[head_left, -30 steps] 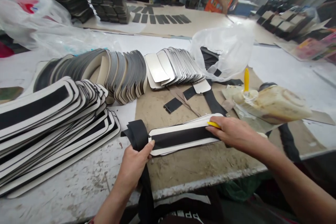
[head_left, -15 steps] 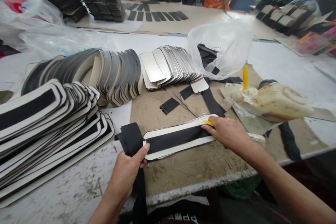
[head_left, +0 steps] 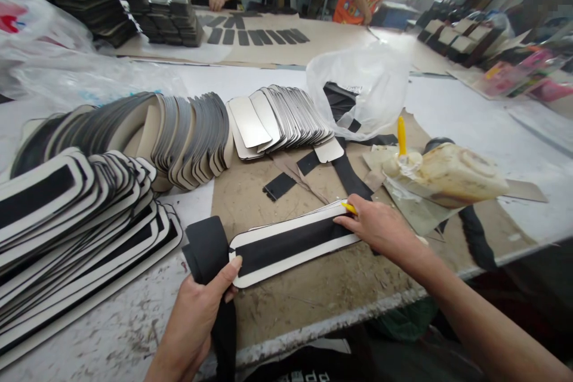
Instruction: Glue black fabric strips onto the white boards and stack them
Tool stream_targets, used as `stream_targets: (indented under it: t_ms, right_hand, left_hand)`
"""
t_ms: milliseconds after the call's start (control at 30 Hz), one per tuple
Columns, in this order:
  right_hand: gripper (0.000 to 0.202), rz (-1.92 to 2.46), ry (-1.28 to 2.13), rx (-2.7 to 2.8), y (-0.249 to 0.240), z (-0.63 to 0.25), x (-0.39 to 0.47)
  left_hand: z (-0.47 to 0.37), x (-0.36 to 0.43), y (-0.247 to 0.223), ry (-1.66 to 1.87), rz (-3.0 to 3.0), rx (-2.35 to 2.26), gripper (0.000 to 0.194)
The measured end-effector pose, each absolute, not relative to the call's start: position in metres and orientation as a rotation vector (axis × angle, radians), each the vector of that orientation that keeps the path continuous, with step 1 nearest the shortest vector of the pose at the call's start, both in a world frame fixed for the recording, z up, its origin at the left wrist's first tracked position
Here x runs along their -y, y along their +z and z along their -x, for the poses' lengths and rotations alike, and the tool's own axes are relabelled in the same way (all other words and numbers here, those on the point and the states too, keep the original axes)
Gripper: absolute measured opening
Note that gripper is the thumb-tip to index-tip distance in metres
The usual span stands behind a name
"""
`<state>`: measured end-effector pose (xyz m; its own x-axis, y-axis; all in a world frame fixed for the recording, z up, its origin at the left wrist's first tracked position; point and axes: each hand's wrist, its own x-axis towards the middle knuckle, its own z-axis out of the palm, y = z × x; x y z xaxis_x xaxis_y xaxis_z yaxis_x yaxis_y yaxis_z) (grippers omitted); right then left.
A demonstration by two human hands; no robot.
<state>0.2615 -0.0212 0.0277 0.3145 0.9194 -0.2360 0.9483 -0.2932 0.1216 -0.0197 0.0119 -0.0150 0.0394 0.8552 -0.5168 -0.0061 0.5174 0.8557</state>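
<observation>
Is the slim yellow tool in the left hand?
No: the right hand grips the slim yellow tool at one end of the rounded white panel with a black strip, and the left hand holds the other end.

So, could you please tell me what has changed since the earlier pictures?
The right hand seems to have slid slightly toward the right end of the white-edged panel. Most of the leftward shift looks like camera movement. Nothing was visibly grasped or released: the left hand still holds the panel's left end beside the black roll, the right still the yellow tool.
</observation>
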Motion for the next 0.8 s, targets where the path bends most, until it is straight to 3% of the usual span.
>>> stream_targets:
  t_ms: [333, 567, 800]
  right_hand:
    - [0.023, -2.748, -0.196, -1.964, 0.043, -0.275, 0.045]
    - [0.042, -3.022, -0.712, -2.021, 0.053, -0.273, 0.064]
    - [0.038, -3.091, -1.063, -1.949, 0.048, -0.257, 0.072]
  left_hand:
    - [0.032, -0.009, 0.003, 0.848, -0.692, -1.514, 0.049]
    - [0.031, -0.003, 0.016, 0.855, -0.659, -1.535, 0.051]
    - [0.037, -0.001, 0.010, 0.767, -0.904, -1.453, 0.042]
